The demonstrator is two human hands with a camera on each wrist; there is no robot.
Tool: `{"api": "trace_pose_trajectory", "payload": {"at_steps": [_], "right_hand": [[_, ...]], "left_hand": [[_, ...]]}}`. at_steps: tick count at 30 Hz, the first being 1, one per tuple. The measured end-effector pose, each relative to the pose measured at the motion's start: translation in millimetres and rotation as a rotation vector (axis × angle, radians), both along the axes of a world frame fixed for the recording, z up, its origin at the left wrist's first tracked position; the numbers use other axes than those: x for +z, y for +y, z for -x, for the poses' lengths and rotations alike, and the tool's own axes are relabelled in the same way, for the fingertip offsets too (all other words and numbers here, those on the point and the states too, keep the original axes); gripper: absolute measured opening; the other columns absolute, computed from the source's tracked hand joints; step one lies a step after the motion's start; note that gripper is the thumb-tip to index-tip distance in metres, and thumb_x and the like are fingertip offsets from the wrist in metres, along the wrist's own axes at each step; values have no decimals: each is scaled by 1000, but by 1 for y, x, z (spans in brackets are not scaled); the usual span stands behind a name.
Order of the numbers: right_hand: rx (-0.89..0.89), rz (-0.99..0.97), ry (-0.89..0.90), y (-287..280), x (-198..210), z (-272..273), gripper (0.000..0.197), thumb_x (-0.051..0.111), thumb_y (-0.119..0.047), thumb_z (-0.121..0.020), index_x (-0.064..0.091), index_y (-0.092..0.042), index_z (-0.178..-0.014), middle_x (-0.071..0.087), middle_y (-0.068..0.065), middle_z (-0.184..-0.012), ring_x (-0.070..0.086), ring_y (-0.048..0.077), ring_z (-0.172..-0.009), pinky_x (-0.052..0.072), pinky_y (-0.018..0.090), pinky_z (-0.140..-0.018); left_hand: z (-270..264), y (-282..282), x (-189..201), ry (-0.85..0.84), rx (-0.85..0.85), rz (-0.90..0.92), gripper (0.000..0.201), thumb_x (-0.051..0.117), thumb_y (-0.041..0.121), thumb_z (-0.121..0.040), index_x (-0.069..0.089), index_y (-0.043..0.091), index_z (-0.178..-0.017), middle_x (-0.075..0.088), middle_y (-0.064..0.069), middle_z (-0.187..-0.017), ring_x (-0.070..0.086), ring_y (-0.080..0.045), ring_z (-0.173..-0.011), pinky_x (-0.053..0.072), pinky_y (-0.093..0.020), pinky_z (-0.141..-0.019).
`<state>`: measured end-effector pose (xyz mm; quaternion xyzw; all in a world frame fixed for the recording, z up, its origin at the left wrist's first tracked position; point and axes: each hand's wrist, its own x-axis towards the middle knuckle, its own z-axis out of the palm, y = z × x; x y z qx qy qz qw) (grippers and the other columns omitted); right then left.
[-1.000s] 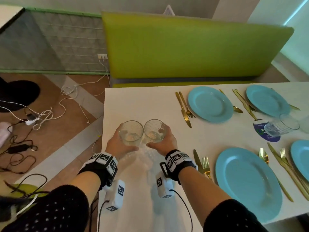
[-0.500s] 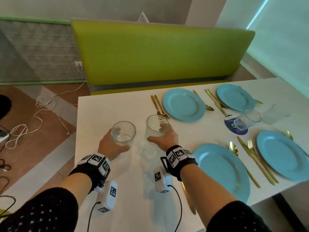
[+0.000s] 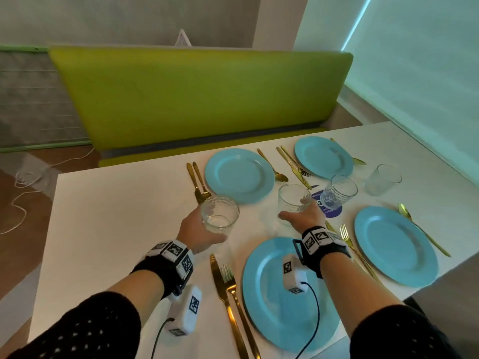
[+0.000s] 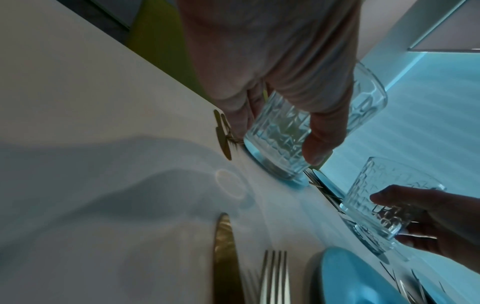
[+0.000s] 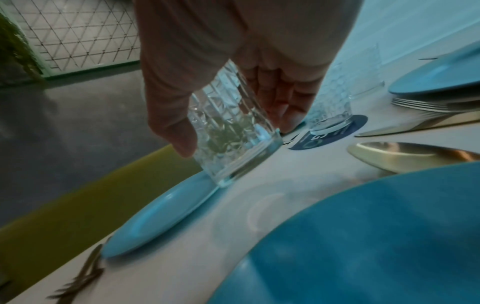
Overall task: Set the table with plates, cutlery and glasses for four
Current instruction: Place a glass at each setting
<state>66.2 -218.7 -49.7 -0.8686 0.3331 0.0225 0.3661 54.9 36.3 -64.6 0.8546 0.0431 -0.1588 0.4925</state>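
We see a white counter [image 3: 116,203] set with four blue plates [image 3: 239,174] before a green bench [image 3: 197,97]. Our left hand [image 3: 197,231] grips one glass [image 3: 219,215]; our right hand [image 3: 304,216] grips another glass [image 3: 294,200].

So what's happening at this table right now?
A person is setting a white table for four. Four blue plates and gold cutlery are already laid. The left hand holds one glass and the right hand holds another, both near the table's middle. Two more glasses already stand farther right.
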Motion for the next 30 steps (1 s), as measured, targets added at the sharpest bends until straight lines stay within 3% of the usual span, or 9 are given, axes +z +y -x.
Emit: {"api": "trace_pose_trajectory", "payload": {"at_steps": [15,30], "right_hand": [[-26,19,21,-34,-36,-25,85,82,-29,-64,40,-10,-136,53,11,-131,49,28,-123,41,36,-101],[-7,-50,61,-43,-41,-24,92,84,-32,-64,35,-13,-139,50,9,-137,48,28,-126,39,35,-103]], "left_hand": [[-17,-41,-15,36,-4,-32,83,86,13,-61,47,18,-133,58,-3,-130,53,-19,-120,35,-17,-89],[-22,-40,-20,30,-45,-70,85,85,15,-62,44,18,-137,55,-3,-135,51,-18,-124,33,-16,-91]]}}
